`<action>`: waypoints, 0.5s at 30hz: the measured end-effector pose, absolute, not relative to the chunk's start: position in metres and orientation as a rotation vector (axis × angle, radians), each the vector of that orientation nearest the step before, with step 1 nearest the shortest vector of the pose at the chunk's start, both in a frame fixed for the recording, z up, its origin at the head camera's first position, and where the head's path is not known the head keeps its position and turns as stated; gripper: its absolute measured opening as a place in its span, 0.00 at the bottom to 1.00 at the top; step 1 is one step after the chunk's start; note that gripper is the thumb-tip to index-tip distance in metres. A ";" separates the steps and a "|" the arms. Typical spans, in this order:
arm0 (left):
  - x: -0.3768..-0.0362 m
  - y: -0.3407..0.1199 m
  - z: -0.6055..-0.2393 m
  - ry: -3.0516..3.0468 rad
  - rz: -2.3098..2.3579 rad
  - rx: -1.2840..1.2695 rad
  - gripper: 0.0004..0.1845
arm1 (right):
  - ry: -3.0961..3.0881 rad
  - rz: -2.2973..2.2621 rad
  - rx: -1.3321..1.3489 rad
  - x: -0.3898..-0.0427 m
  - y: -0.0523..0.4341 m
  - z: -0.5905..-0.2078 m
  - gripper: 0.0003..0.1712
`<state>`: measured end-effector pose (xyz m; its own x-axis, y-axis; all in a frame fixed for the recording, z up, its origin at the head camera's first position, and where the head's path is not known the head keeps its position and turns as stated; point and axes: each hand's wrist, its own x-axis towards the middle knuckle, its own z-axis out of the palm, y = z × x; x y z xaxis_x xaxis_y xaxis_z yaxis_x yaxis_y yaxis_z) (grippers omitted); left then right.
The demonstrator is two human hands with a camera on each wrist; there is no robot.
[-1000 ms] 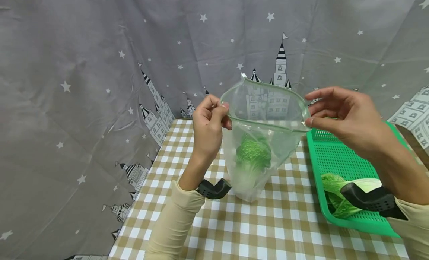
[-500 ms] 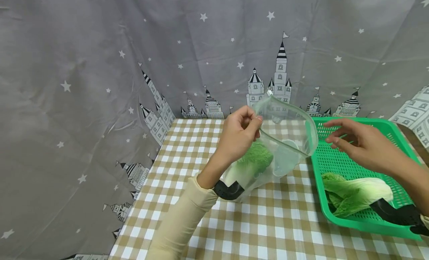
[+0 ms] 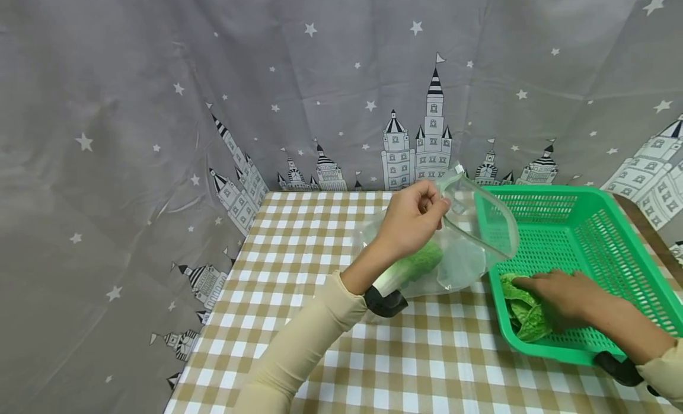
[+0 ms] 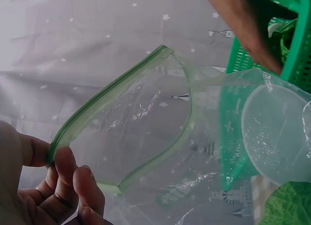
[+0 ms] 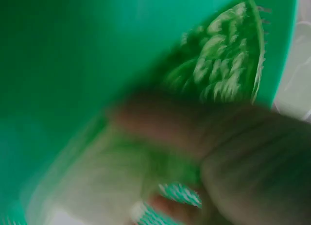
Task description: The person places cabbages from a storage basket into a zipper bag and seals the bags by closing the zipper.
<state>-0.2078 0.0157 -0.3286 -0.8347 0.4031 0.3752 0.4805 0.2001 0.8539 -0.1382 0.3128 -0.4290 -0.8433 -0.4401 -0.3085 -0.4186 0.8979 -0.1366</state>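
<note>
Zip bag (image 3: 453,248), clear with a green seal strip, now lies tilted low over the checked tablecloth (image 3: 320,248), its mouth facing the green basket (image 3: 613,236); a second ago it hung upright between both hands. One cabbage leaf (image 3: 421,263) sits inside it. Left hand (image 3: 413,224) pinches the near end of the bag's rim, thumb and forefinger clamped on the seal strip; left wrist view shows the fingers (image 4: 65,179) curled round that corner (image 4: 51,154) and the mouth gaping. Right hand (image 3: 557,295) has let go of the rim and dropped into the basket, where it rests on the second cabbage leaf (image 3: 525,313). Its fingers curl about the leaf; right wrist view is blurred, showing leaf (image 5: 218,55) and fingers (image 5: 170,128) touching. Bag and basket rim sit just beside each other.
</note>
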 end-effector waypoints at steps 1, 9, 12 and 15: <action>-0.208 0.017 -0.329 -2.384 -1.715 -0.881 0.12 | 2.762 -0.060 -0.652 -0.138 0.312 -0.430 0.49; -0.208 0.015 -0.333 -2.421 -1.661 -0.884 0.11 | 2.911 -0.099 -0.663 -0.139 0.332 -0.413 0.41; -0.209 0.014 -0.332 -2.425 -1.661 -0.881 0.11 | 2.964 -0.191 -0.580 -0.141 0.345 -0.391 0.43; -0.209 0.012 -0.332 -2.417 -1.669 -0.885 0.11 | 3.086 -0.290 -0.509 -0.146 0.355 -0.363 0.42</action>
<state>-0.2094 0.0122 -0.3315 -0.8311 0.4138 0.3715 0.4940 0.2425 0.8350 -0.1456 0.3548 -0.3629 -0.9474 -0.3185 0.0299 -0.3185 0.9304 -0.1815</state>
